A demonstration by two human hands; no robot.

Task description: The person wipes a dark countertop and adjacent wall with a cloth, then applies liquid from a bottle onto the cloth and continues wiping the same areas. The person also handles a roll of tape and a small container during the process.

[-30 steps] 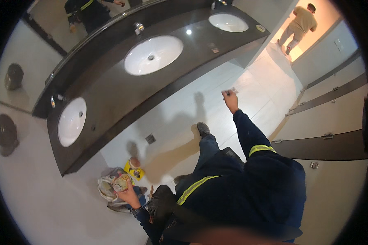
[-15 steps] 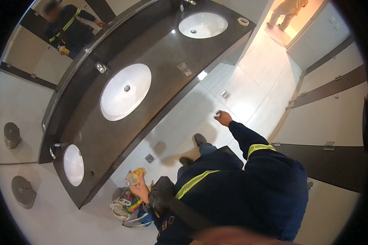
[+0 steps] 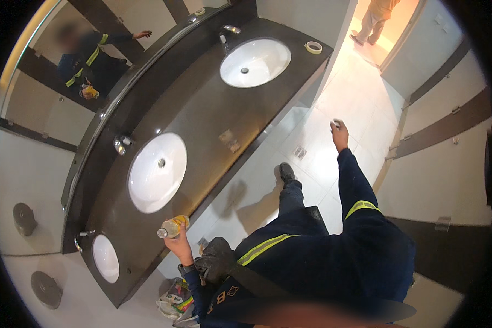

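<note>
The left hand point(image 3: 181, 245) grips a bottle point(image 3: 173, 226); its long axis slants, narrow end pointing lower left. The right hand point(image 3: 339, 134) is half-curled; its content I cannot tell.

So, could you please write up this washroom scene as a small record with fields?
Left hand: wrapped around a clear and yellow bottle, which is tilted
Right hand: held out over the pale floor; too small to tell whether it holds anything
Counter: dark, with three white oval sinks
Counter's far end: pale ring lying flat
Beside counter's near end: bags, partly hidden
Background: another person at a lit doorway
</note>
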